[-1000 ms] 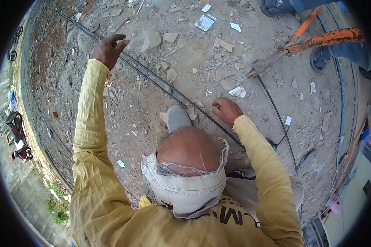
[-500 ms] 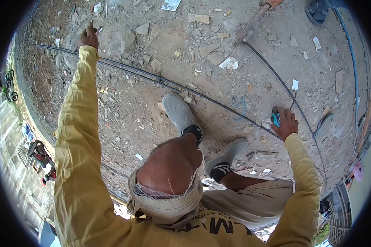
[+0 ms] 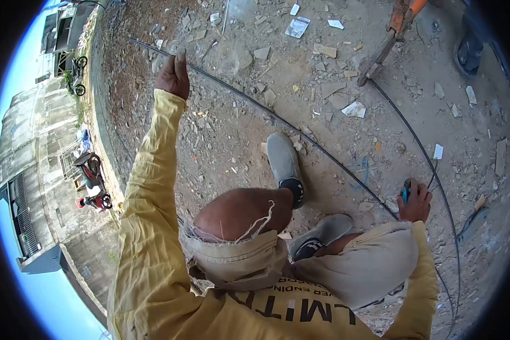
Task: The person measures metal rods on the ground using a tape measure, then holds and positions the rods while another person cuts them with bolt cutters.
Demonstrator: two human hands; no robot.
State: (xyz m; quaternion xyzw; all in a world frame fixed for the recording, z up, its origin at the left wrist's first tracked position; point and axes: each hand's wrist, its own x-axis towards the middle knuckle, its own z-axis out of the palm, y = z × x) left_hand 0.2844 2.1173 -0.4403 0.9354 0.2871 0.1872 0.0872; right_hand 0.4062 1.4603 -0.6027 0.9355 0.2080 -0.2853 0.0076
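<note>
A long pair of thin dark rods [image 3: 266,110] lies slantwise over the ground, close together. At their upper left part, my left hand [image 3: 174,78] has its fingers pressed together round them. My right hand [image 3: 416,203] is closed on a small teal and black tool [image 3: 405,191], beside the rods' lower right stretch. The palm hides part of that tool. Farther right runs a separate curved dark rod [image 3: 419,144], its upper end at the jaws of an orange-handled cutter [image 3: 374,69].
Broken tile pieces [image 3: 355,109] and rubble litter the ground. My grey shoes [image 3: 283,158] are beside the rods. Another person's shoe [image 3: 469,52] shows at upper right. A motorcycle [image 3: 93,178] is parked at left, and a blue cord [image 3: 364,174] lies near the rods.
My left hand has gone from hovering with fingers apart to closing on the rods. My right hand has moved from empty to holding the teal tool. The camera view has shifted.
</note>
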